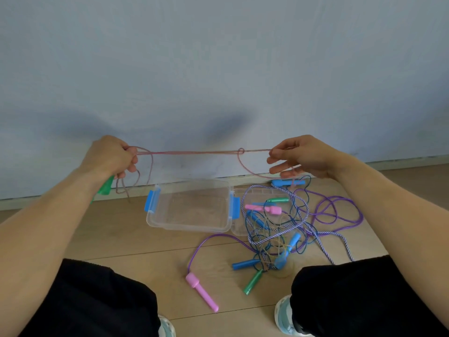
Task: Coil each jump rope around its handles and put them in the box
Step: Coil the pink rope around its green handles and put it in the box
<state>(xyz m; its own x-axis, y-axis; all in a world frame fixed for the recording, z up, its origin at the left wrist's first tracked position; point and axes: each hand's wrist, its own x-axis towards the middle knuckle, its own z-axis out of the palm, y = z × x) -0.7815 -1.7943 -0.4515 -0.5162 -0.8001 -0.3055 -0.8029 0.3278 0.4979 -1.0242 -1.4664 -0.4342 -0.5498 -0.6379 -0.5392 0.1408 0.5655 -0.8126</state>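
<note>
My left hand (113, 155) is closed around a green handle (106, 187) and loops of a thin pink rope (194, 152). That rope stretches level across to my right hand (298, 155), which pinches its other end; a small loop or knot sits near the right hand, and a slack strand sags below it. Under the rope on the floor stands an open clear plastic box (189, 226) with blue latches, with no rope visible inside it. To the box's right lies a tangled pile of jump ropes (277, 229) with blue, green and pink handles.
A pink handle (201, 291) on a purple rope lies on the wooden floor in front of the box. The box's clear lid (239, 227) lies under the pile. A pale wall rises close behind. My knees in black trousers and pale shoes fill the bottom corners.
</note>
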